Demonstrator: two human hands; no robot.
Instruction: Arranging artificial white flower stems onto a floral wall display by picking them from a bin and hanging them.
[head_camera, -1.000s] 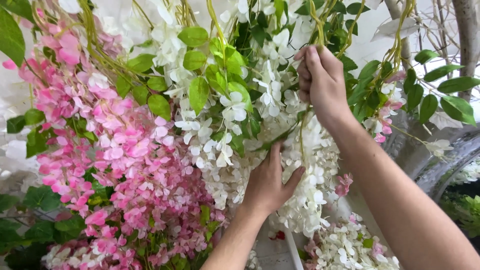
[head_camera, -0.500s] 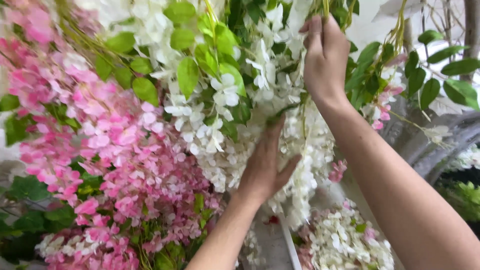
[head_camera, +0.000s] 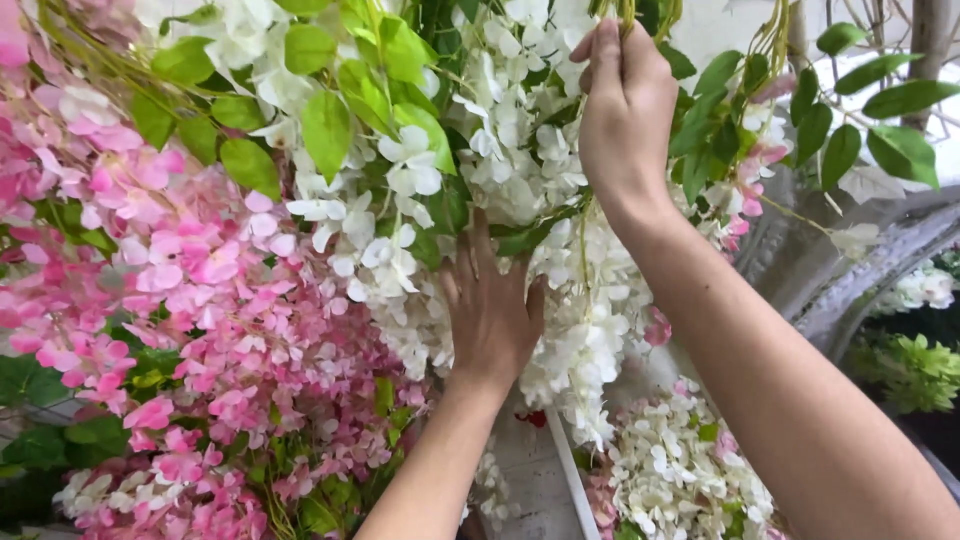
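Two hands are raised into hanging flower garlands: the left hand (head_camera: 492, 312), at centre frame, is pressed flat with fingers apart against the white blossom strands (head_camera: 560, 300), while the right hand (head_camera: 625, 105), at the upper centre, is pinched with fingers together on a green stem (head_camera: 628, 12). Pink blossom strands (head_camera: 190, 300) are seen filling the left side, and a grey carved frame (head_camera: 860, 270) is seen at the right.

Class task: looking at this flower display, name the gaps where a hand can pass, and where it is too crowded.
Free: the pale strip below the left hand, between pink blossoms and fallen white flowers. Crowded: white blossom clusters and green leaves around the right hand.
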